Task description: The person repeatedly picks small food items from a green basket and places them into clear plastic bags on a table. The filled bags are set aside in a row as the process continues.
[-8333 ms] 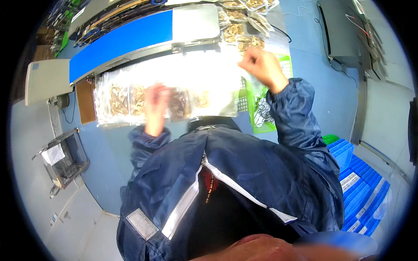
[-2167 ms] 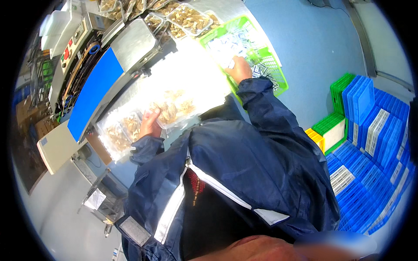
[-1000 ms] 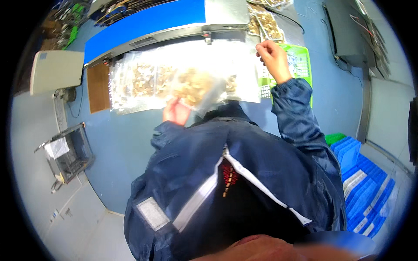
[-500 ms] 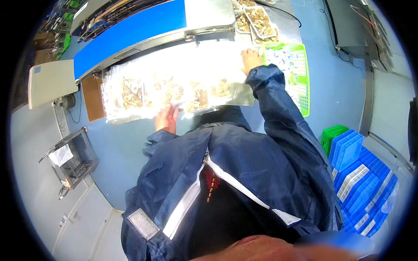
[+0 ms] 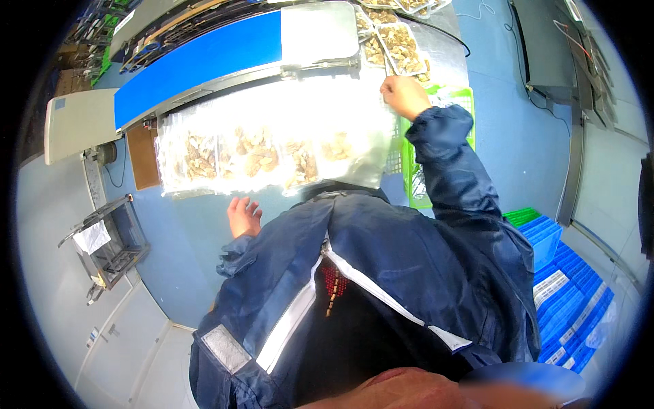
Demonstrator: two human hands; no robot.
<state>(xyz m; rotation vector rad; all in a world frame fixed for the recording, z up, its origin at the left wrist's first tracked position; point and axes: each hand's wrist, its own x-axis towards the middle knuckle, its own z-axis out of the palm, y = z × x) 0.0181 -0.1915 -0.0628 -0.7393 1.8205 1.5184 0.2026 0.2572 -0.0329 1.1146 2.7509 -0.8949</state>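
My left hand is held just short of the table's near edge, its fingers spread and holding nothing. Above it lie clear plastic bags in a row, filled with brown and cream pieces that look like mushrooms. At the far right of the glaring white work surface, my right hand has its fingers curled closed beside a white tray of similar pieces. A thin pale strip shows at those fingertips; what it is I cannot make out. My right sleeve partly covers a bright green basket.
A blue conveyor belt with a pale metal plate runs behind the bags. A cardboard box stands at the left end. Stacked blue crates are on the right, and a metal frame stand is on the left.
My left hand has drawn back from the bags toward my body. The right hand has gone from open on the surface to curled beside the trays. The green basket sits nearer me.
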